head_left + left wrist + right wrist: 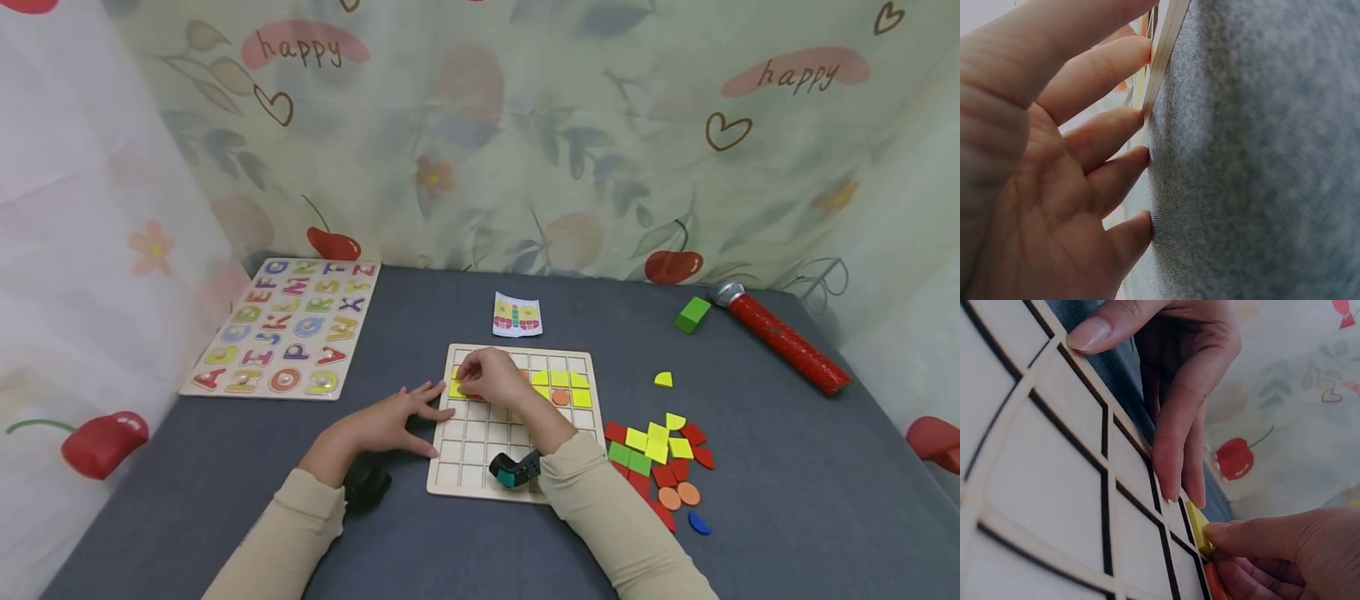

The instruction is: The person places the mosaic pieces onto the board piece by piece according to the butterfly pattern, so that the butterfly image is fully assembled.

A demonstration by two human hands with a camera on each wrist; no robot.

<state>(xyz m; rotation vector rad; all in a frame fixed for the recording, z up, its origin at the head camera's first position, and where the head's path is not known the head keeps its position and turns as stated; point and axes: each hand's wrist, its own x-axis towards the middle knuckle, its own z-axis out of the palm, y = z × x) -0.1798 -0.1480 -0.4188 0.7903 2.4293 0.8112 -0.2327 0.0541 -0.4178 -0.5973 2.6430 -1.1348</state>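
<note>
A pale wooden grid board (465, 479) lies in front of me. My left hand (386, 421) is spread along its left edge; in the left wrist view fingertips (1138, 115) touch the board's side and the cloth. Over the upper left cells, my right hand (495, 379) pinches a yellow tile (1197, 528) at the board's edge, its thumb on top. An orange piece (1213, 581) beside that tile is partly hidden by the fingers. On the board's right, yellow tiles (559, 379) and an orange disc (560, 397) fill cells.
A butterfly pattern card (517, 325) lies behind the board. Loose red, yellow, green, orange and blue pieces (656, 450) are heaped at its right, one yellow quarter-round (663, 380) apart. Farther out are a green block (692, 314), a red microphone (787, 337) and, left, an alphabet board (258, 333).
</note>
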